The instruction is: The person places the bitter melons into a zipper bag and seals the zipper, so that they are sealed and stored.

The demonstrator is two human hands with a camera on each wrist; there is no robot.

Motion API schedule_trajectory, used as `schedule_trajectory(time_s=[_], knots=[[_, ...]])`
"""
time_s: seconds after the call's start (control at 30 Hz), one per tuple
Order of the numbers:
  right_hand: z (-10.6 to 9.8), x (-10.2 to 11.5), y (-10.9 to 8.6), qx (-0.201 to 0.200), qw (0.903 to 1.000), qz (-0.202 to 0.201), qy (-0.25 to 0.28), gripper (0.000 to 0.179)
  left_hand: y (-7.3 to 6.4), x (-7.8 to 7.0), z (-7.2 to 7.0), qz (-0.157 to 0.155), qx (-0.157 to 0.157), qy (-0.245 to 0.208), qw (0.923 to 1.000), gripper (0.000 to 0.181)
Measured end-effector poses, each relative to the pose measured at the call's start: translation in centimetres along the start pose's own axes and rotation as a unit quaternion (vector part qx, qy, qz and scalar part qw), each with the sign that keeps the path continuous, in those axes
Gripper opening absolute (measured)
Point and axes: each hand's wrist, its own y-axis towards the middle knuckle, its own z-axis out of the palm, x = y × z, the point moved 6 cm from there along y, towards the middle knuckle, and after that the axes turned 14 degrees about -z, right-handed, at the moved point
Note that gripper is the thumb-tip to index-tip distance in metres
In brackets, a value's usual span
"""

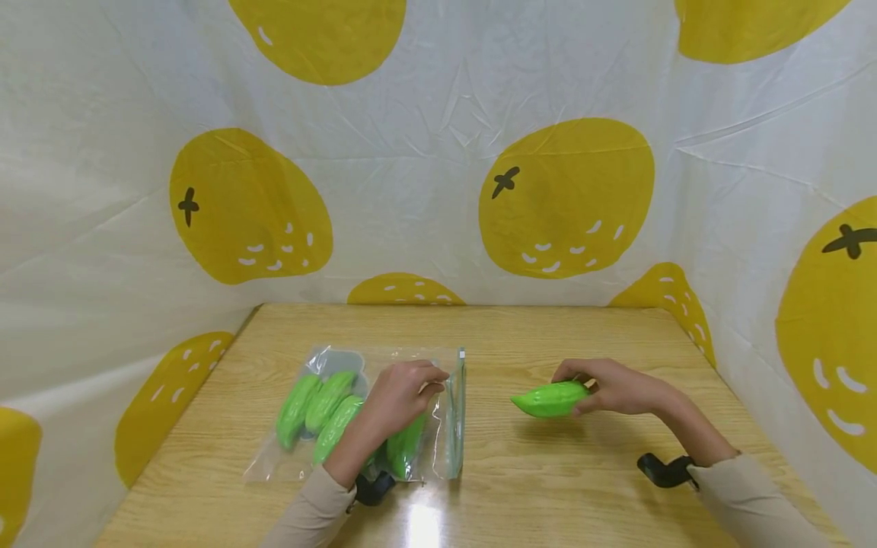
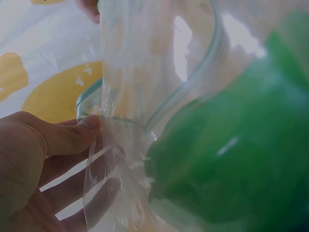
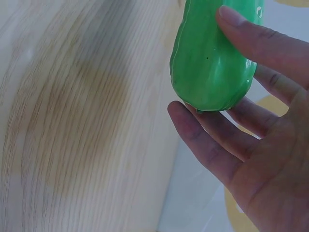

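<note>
A bright green, ridged toy bitter melon [image 1: 550,400], tapering to a point, is in my right hand [image 1: 612,386], above the table at the right. The right wrist view shows my thumb along one side of the melon [image 3: 212,63] and fingers around its rounded end. My left hand [image 1: 403,390] pinches the clear zip bag [image 1: 267,469] near its open end, which faces right. In the left wrist view, the bag's film [image 2: 137,193] lies between thumb and fingers. Several like melons [image 1: 298,411] lie inside the bag, partly hidden by my left hand and forearm.
The bag lies on the left half of a light wooden table [image 1: 507,479]. Its zip strip [image 1: 459,426] stands up at the right end. A white sheet with yellow fruit prints [image 1: 425,190] hangs around the back and sides. Black straps [image 1: 664,470] circle both wrists.
</note>
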Motion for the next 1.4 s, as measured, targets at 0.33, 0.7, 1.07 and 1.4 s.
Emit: schedule_trajectory(time_s=[0.33,0.7,1.07,1.4], knots=[[0.5,0.0,1.1,-0.006,0.9998,0.003,-0.017,0.039,0.2,-0.1,0.1,0.0,0.003,-0.002,1.0,0.014],[0.8,0.8,2.6,-0.008,0.9998,-0.008,-0.019,0.039,0.2,-0.3,0.1,0.001,0.004,0.0,1.0,0.014],[1.7,0.9,4.2,-0.011,0.9999,-0.008,-0.005,0.039,0.1,-0.1,0.0,-0.007,0.01,-0.005,0.9999,0.014],[2.4,0.8,5.3,-0.013,0.9998,-0.015,-0.006,0.038,0.1,0.0,0.0,-0.009,0.007,-0.003,0.9999,0.014]])
